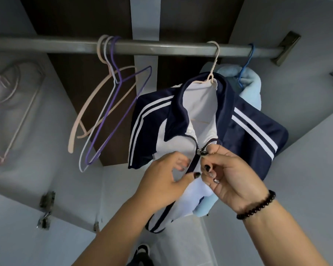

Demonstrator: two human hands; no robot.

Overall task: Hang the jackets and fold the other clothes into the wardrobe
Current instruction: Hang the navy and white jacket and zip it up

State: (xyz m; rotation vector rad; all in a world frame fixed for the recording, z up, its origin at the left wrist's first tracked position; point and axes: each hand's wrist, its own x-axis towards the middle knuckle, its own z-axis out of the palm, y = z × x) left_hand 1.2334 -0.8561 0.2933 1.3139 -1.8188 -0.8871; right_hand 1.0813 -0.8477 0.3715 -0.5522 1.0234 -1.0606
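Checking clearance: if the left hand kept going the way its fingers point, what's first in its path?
The left hand points right, along the jacket front. First contact would likely be the zipper, then the right hand pinching the pull. Depth unclear.

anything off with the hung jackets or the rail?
Nothing damaged. The navy and white jacket hangs on its hanger, zip open at the top; the right hand pinches the zipper pull, the left hand holds the fabric below. Spare hangers hang tilted.
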